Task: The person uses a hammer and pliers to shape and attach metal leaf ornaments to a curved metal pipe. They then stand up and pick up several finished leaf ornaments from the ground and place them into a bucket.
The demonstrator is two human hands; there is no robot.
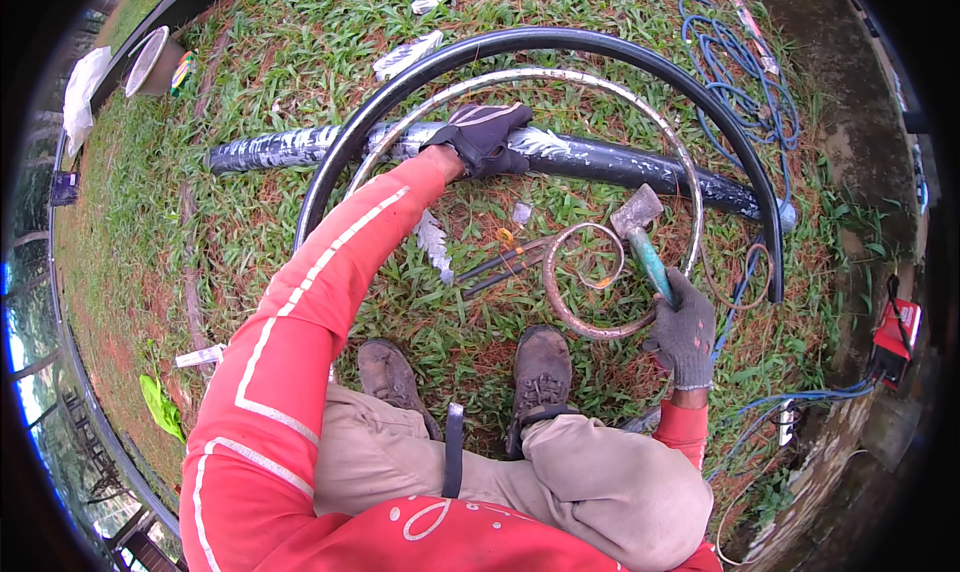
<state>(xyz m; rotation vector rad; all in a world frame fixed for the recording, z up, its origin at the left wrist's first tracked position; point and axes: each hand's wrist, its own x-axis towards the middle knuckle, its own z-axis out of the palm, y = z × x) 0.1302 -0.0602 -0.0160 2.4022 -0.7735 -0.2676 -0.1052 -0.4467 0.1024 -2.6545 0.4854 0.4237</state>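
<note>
**Hammer (645, 247) in right hand (686, 332), pipe (590, 160) under left hand (485, 140)**

Head view: note the pipe on the grass (270, 222), ahead of the boots (543, 367), with long axis running left to right and dipping toward the right end. Locate the left hand nearer the middle of the pipe, gloved, palm down on top, with the left forearm (335, 257) reaching up from lower left. Cannot tell whether wrapped around the pipe or merely pressing, owing to hidden fingertips.

Locate the right hand below the pipe's right part, back of glove uppermost, fingers closed around the hammer handle. Read the hammer's long axis as slanting up and left from the fist, head nearest the pipe; cannot confirm contact. Note the pale scroll-shaped bar (545, 73) curving around the left hand.
</note>
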